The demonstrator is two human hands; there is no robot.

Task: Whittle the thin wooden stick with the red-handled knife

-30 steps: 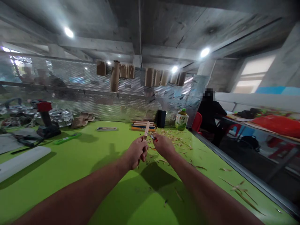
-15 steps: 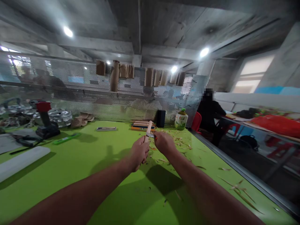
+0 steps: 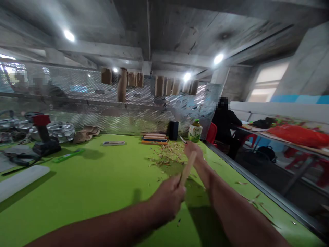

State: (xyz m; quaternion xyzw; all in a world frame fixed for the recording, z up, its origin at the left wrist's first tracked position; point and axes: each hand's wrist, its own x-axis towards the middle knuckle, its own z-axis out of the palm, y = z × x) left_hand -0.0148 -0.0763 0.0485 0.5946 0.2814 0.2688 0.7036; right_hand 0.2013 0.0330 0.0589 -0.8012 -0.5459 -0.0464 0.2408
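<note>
My left hand (image 3: pixel 168 197) is closed round the lower end of a pale wooden stick (image 3: pixel 188 168), which tilts up and to the right. Farther out, my right hand (image 3: pixel 193 150) grips a knife whose short blade (image 3: pixel 182 139) points up and to the left, with a bit of red at its base. The fingers hide most of the knife's handle. Blade and stick are apart; the stick's top end overlaps my right wrist in the picture. Curled wood shavings (image 3: pixel 169 153) lie on the green tabletop (image 3: pixel 102 185) beyond my left hand.
At the back stand a box of sticks (image 3: pixel 154 139), a black block (image 3: pixel 173 130) and a green-capped jug (image 3: pixel 195 132). A red-and-black power tool (image 3: pixel 45 133), a green cutter (image 3: pixel 69 155) and a white roll (image 3: pixel 23 181) lie left. A person (image 3: pixel 224 120) sits beyond the table's right edge.
My left hand has drawn the stick back toward me and to the right. My right hand has moved right, so the knife has come away from the stick. The view has shifted slightly.
</note>
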